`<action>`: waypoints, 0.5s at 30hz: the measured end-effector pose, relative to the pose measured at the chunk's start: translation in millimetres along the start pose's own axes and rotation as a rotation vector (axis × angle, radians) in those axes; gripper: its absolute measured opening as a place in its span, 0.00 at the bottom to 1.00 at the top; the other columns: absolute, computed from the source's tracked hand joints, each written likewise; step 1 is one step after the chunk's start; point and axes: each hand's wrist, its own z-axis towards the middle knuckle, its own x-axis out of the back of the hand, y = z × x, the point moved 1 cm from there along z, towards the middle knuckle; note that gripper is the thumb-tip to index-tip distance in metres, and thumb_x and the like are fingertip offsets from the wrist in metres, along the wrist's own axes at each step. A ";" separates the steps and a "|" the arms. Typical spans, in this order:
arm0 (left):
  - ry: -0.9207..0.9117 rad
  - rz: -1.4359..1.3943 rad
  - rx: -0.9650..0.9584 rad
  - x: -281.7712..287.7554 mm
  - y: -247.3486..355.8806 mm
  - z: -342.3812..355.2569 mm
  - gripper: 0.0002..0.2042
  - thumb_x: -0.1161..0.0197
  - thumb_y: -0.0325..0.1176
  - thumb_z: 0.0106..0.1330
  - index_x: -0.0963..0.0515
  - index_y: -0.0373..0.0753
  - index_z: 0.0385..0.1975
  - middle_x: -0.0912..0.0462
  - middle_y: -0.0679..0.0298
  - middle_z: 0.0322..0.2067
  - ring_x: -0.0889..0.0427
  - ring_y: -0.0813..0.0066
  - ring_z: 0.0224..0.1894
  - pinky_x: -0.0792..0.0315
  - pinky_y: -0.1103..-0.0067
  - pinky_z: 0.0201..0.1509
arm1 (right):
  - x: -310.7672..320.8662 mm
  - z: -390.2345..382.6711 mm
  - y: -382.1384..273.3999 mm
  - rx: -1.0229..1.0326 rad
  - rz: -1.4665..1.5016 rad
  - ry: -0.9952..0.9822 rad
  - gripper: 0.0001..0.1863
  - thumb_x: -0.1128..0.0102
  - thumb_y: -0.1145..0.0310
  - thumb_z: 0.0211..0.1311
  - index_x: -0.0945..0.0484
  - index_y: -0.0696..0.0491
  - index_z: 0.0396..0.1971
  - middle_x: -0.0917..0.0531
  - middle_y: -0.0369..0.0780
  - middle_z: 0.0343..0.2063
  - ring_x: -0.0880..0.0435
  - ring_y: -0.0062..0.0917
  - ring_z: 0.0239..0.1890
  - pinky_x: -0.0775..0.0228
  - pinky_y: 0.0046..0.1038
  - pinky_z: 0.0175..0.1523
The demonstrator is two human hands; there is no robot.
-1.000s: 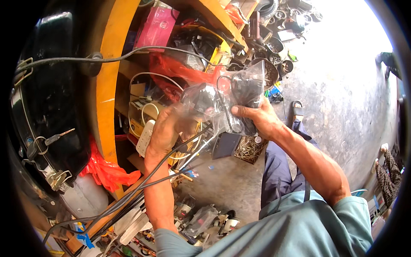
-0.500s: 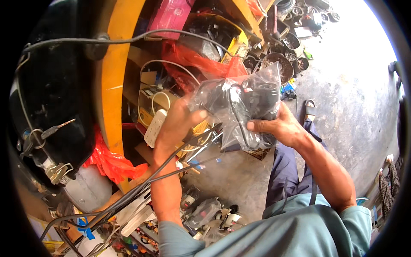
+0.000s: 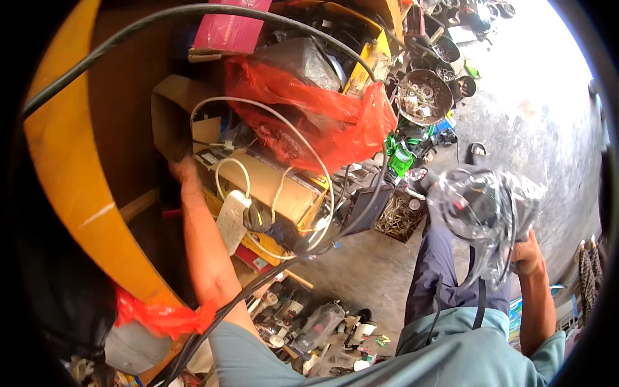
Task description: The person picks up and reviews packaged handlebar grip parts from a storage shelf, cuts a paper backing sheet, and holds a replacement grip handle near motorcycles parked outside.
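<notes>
A clear plastic bag of dark items is above the trousers, grasped by the right hand; the left hand is beside brown cardboard, its fingers' grip impossible to tell; nearby, a white power strip.

Big red plastic bag sits smack in the middle of the clutter: pink box up and left of it, round pan of odd bits to its right, white power strip lower left, metal-bits tray lower right, yellow post way left.
</notes>
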 end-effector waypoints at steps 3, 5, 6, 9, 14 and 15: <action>-0.156 -0.132 0.405 -2.3 -12.1 20.2 0.24 0.34 0.32 0.61 0.26 0.32 0.57 0.19 0.56 0.52 0.22 0.67 0.53 0.28 0.71 0.55 | 11.1 -8.3 20.3 0.002 -0.031 0.116 0.37 0.26 0.73 0.32 0.24 0.62 0.52 0.15 0.41 0.39 0.16 0.27 0.37 0.22 0.29 0.43; -0.254 -0.185 0.629 -2.4 -19.2 34.1 0.24 0.34 0.35 0.62 0.26 0.32 0.57 0.19 0.56 0.51 0.22 0.67 0.53 0.28 0.71 0.55 | 17.6 -13.5 35.5 -0.031 -0.007 0.163 0.36 0.26 0.70 0.33 0.24 0.61 0.52 0.16 0.40 0.37 0.16 0.26 0.36 0.23 0.29 0.43; -0.272 -0.192 0.660 -3.0 -24.7 37.3 0.23 0.34 0.34 0.62 0.26 0.32 0.57 0.19 0.56 0.51 0.22 0.67 0.53 0.28 0.71 0.54 | 19.7 -14.9 43.5 -0.050 0.022 0.183 0.35 0.27 0.70 0.34 0.24 0.61 0.51 0.15 0.40 0.36 0.16 0.26 0.35 0.23 0.29 0.42; -0.262 -0.134 0.572 -5.4 -37.3 48.3 0.22 0.35 0.34 0.62 0.25 0.32 0.55 0.18 0.56 0.49 0.22 0.66 0.51 0.27 0.71 0.53 | 11.5 -12.6 58.2 -0.064 0.064 0.230 0.32 0.28 0.69 0.35 0.23 0.60 0.48 0.15 0.40 0.34 0.16 0.26 0.32 0.23 0.28 0.39; -0.199 -0.005 0.416 -4.0 -45.7 61.7 0.20 0.35 0.33 0.61 0.24 0.32 0.52 0.18 0.55 0.47 0.21 0.65 0.47 0.26 0.72 0.50 | -6.3 -2.8 59.0 -0.051 0.051 0.233 0.30 0.28 0.68 0.37 0.22 0.60 0.46 0.16 0.39 0.32 0.17 0.25 0.30 0.23 0.27 0.36; -0.186 0.025 0.375 -8.2 -46.2 65.3 0.19 0.35 0.33 0.61 0.24 0.32 0.51 0.18 0.55 0.46 0.21 0.65 0.47 0.26 0.72 0.50 | -1.1 -1.9 60.4 -0.055 0.051 0.210 0.31 0.28 0.67 0.37 0.23 0.60 0.47 0.16 0.39 0.32 0.17 0.25 0.30 0.23 0.27 0.37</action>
